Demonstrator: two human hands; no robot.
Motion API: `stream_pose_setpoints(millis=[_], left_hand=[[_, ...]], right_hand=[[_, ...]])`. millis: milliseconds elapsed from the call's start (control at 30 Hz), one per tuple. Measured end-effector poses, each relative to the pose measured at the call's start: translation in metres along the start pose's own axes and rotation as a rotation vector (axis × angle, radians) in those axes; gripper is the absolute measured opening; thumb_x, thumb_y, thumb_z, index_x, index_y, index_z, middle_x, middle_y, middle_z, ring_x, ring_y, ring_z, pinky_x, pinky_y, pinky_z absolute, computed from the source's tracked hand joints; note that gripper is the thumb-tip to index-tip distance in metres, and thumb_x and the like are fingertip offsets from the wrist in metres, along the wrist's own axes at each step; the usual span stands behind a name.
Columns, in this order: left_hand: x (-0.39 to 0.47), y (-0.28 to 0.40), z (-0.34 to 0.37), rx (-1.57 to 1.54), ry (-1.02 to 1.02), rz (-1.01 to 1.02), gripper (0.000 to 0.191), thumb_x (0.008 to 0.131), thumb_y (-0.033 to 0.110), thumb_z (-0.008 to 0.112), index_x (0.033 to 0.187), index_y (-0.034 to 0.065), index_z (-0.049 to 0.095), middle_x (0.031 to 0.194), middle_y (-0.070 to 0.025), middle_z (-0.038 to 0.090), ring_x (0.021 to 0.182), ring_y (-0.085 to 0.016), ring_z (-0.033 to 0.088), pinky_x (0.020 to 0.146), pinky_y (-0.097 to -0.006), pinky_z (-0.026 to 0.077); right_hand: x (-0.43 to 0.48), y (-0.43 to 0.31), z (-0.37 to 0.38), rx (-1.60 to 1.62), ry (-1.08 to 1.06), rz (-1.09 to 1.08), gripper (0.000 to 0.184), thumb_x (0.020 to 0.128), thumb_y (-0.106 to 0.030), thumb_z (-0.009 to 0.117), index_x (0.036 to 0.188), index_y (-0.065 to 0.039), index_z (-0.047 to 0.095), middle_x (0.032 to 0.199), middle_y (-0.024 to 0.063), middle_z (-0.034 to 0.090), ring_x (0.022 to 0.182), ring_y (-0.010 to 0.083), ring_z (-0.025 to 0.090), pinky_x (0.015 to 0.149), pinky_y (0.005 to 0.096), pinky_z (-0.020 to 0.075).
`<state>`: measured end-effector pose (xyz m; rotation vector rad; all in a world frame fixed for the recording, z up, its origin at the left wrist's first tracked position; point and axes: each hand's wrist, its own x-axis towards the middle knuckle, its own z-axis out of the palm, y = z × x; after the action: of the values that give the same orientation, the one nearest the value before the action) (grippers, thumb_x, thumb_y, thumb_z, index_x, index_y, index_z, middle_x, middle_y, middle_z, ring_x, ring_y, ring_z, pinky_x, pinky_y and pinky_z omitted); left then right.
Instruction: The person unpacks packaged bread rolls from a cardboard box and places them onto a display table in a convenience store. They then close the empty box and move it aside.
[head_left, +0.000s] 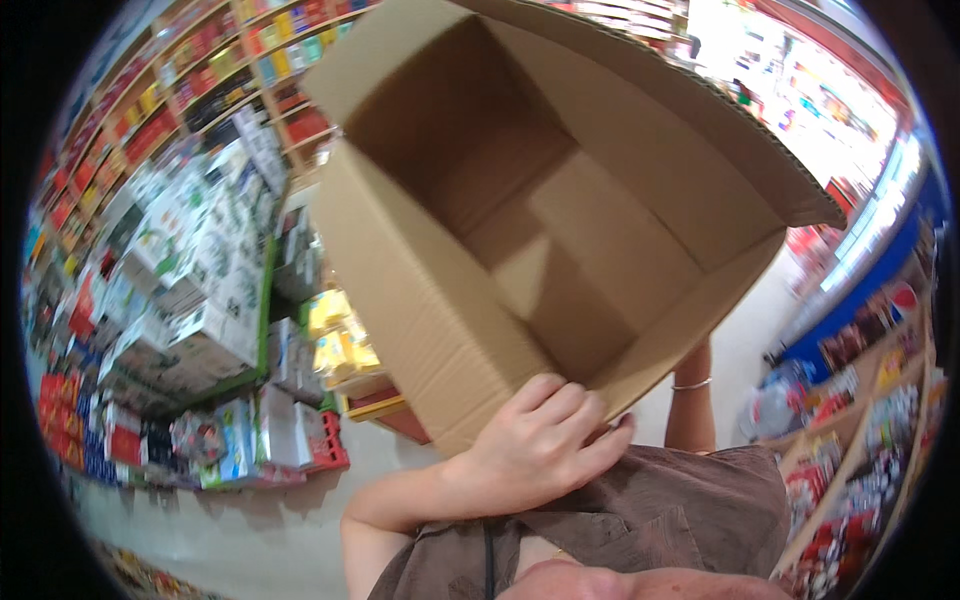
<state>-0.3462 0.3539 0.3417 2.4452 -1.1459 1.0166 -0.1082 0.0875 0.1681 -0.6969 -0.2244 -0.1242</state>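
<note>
An empty brown cardboard box (420, 270) is held up before me, tilted, its open top facing me and its flaps spread outward. My left hand (544, 439) is shut on the box's near corner, fingers curled over the rim. My right forearm, with a thin bangle (691, 385) at the wrist, reaches up behind the box. The right hand itself is hidden by the cardboard.
On the left stand stacked white-and-green cartons (202, 300), with yellow packets (341, 337) in a display beside them. Tall shelves of boxed goods (202, 75) line the back. A shelf of packaged goods (847, 450) and large plastic bottles (780, 401) stand close on my right.
</note>
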Motion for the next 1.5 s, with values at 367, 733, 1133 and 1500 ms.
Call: stream_pose_setpoints(millis=[367, 733, 1133, 1500], left_hand=[[0.127, 0.084, 0.198, -1.027, 0.030, 0.224, 0.037, 0.074, 0.001, 0.066, 0.110, 0.0105, 0.069, 0.083, -0.0076, 0.061, 0.072, -0.026, 0.056, 0.069, -0.0362, 0.043], [0.245, 0.105, 0.481, -1.717, -0.579, -0.477, 0.033, 0.095, 0.015, 0.059, 0.126, 0.0049, 0.058, 0.106, -0.0019, 0.063, 0.099, -0.009, 0.056, 0.084, -0.0272, 0.049], [0.356, 0.027, 0.651, -1.426, -0.546, -0.538, 0.073, 0.083, 0.011, 0.070, 0.145, 0.0016, 0.032, 0.132, -0.0169, 0.053, 0.119, -0.018, 0.052, 0.100, -0.0297, 0.042], [0.492, -0.110, 0.766, -1.400, 0.185, -0.966, 0.046, 0.103, 0.035, 0.043, 0.112, -0.0083, 0.058, 0.103, -0.0091, 0.065, 0.098, -0.016, 0.057, 0.087, -0.0316, 0.045]], right_hand=[[-0.167, -0.315, -0.142, -0.156, 0.397, -0.373, 0.050, 0.102, -0.038, 0.038, 0.135, -0.003, 0.048, 0.129, 0.0142, 0.057, 0.111, 0.0270, 0.058, 0.096, 0.0400, 0.0478], [-0.100, -0.391, -0.376, -0.756, 0.886, -0.385, 0.020, 0.098, -0.019, 0.053, 0.099, 0.000, 0.061, 0.093, 0.0085, 0.065, 0.082, 0.0158, 0.065, 0.073, 0.0300, 0.0539], [0.081, -0.384, -0.526, -0.588, 0.902, -0.240, 0.017, 0.096, -0.021, 0.058, 0.097, -0.004, 0.061, 0.091, 0.0051, 0.064, 0.081, 0.0138, 0.063, 0.074, 0.0267, 0.0527], [0.405, -0.353, -0.552, -0.524, 0.621, 0.022, 0.045, 0.100, -0.029, 0.052, 0.131, 0.001, 0.042, 0.119, 0.0131, 0.059, 0.104, 0.0217, 0.061, 0.086, 0.0346, 0.0517]])
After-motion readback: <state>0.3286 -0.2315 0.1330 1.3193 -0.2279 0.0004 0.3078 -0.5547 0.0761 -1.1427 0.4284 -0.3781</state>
